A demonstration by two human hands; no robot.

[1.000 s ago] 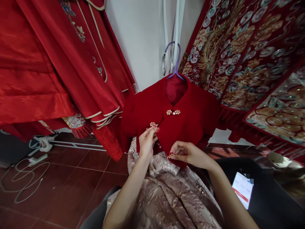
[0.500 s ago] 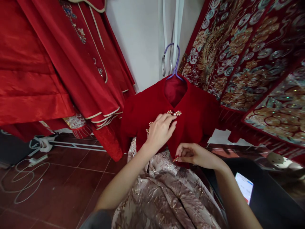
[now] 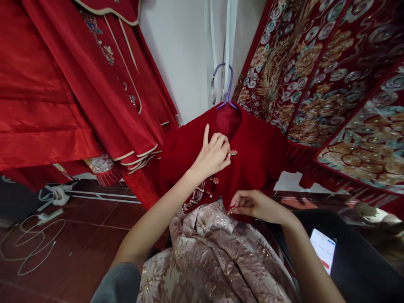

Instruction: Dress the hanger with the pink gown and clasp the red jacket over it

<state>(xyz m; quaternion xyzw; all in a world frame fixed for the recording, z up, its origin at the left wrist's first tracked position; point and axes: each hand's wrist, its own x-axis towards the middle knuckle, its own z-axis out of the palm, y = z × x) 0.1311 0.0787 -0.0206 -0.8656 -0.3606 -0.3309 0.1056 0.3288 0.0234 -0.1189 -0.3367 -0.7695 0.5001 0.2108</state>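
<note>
A dark red velvet jacket [image 3: 186, 147] with short sleeves hangs from a purple hanger [image 3: 229, 88]. My left hand [image 3: 214, 153] is at its upper front, just below the neckline. One finger points up, the others curl closed around the left end of a beaded frog fastener [image 3: 233, 152]. Lower down, my right hand [image 3: 252, 204] pinches the jacket's front edge at another beaded fastener [image 3: 231, 210]. A further beaded fastener [image 3: 215, 180] and a string of beads [image 3: 197, 195] show on the left front panel. Below spreads a pale, shiny patterned fabric [image 3: 217, 248].
Red garments [image 3: 142, 113] hang on the left, and embroidered red ones [image 3: 309, 92] on the right. A lit phone [image 3: 323, 250] lies on a black surface [image 3: 356, 261] at right. A white cable [image 3: 38, 244] coils on the tiled floor [image 3: 94, 244].
My left hand has turned, raised one finger and shifted slightly, uncovering the fastener and beads on the left panel. My right hand keeps its pinch at the lower edge.
</note>
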